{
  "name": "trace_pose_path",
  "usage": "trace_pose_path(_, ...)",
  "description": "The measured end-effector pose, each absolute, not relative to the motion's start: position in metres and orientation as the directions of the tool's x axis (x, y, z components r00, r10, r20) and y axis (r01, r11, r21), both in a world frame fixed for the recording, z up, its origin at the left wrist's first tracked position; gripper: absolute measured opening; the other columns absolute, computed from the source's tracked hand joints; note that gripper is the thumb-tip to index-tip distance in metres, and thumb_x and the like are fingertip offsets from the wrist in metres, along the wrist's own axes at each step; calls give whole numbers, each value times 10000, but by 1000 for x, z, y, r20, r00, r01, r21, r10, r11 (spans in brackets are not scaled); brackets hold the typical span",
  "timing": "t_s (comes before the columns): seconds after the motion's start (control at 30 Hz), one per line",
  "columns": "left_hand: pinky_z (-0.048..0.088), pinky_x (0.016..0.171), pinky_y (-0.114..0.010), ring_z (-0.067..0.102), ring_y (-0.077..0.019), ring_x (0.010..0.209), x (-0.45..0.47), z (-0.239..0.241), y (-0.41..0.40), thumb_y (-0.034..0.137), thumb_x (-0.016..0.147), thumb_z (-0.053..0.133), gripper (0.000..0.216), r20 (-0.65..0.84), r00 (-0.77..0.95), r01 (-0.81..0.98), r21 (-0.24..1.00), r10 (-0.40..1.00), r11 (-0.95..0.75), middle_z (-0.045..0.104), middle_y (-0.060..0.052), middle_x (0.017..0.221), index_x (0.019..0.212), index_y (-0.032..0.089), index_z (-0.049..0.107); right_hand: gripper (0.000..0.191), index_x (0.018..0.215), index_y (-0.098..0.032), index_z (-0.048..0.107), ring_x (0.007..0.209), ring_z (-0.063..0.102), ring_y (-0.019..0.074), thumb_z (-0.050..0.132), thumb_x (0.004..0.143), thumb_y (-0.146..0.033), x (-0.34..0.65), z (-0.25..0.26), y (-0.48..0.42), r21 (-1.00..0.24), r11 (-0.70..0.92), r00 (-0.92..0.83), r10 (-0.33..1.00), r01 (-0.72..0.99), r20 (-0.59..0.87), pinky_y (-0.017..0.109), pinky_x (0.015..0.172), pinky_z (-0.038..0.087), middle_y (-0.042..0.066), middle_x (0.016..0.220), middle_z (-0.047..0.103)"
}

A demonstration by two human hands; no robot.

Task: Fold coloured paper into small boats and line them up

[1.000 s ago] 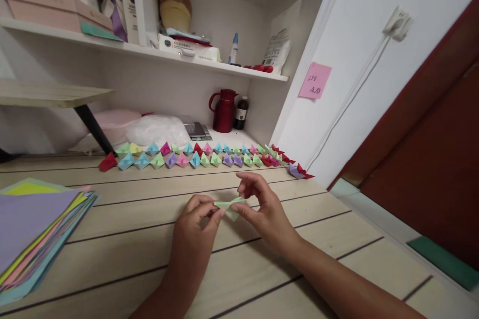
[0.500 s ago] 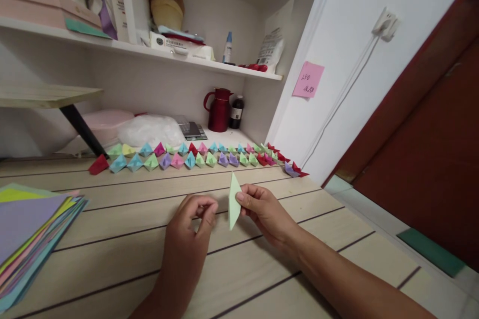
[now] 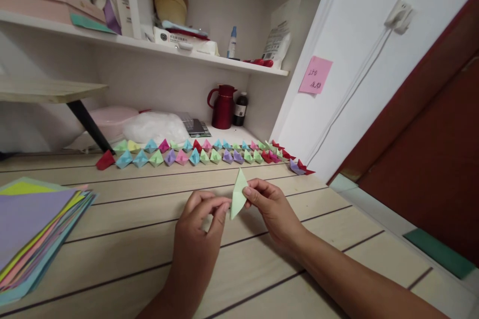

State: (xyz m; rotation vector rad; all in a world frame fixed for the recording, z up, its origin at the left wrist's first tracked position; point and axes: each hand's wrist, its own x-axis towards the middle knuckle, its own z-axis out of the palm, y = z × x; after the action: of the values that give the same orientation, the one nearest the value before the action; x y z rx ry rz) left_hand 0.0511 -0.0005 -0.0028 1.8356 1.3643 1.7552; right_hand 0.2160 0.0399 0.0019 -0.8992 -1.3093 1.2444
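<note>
A pale green folded paper piece (image 3: 238, 193) stands upright above the wooden floor, pinched at its right edge by my right hand (image 3: 270, 205). My left hand (image 3: 202, 224) is curled with thumb and forefinger brought together at the paper's lower left edge. Beyond them, rows of small folded paper boats (image 3: 194, 155) in red, blue, green, purple and pink line the floor along the shelf unit.
A stack of coloured paper sheets (image 3: 33, 224) lies at the left. A red jug (image 3: 223, 107) and a dark bottle (image 3: 241, 108) stand on the low shelf. A pink note (image 3: 315, 75) is stuck on the white wall, and a red door (image 3: 430, 149) is at the right.
The green paper went from lying flat between both hands to standing upright in my right hand. My left hand let go, then came back to its lower edge.
</note>
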Motion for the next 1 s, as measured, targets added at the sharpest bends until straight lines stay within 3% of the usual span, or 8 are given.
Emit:
trace_pose_path(0.3,485,688,-241,594,-126,702,54,-8,-2,274,839,608,165,534,-192,338,824,823,-456,618,8,809,905,269,759,147,776,-196,686,648,528,131,712,787,-340,215,3,36,-959,276,-141,949,-56,281,271,664,423,-16,652,598)
trace_pose_path(0.43,473,588,-233,574,-117,620,55,-1,-3,301,829,605,173,392,-226,173,917,892,-359,634,1,801,883,235,755,138,777,-198,687,652,533,135,707,792,-334,216,3,35,-956,289,-133,947,-46,293,274,665,425,-17,648,595)
trace_pose_path(0.67,424,555,-231,538,-119,575,55,7,-7,365,782,648,221,145,-276,12,989,950,-148,632,1,696,850,178,745,121,779,-203,687,656,537,134,704,794,-323,217,3,35,-952,305,-111,946,-25,306,272,662,431,-16,661,598)
trace_pose_path(1.0,390,602,-227,523,-133,635,57,8,-11,396,797,648,253,75,-204,-50,995,976,-87,537,36,573,910,195,752,110,794,-203,685,681,539,126,699,814,-310,218,1,35,-942,333,-126,934,-27,334,264,677,426,-18,705,602)
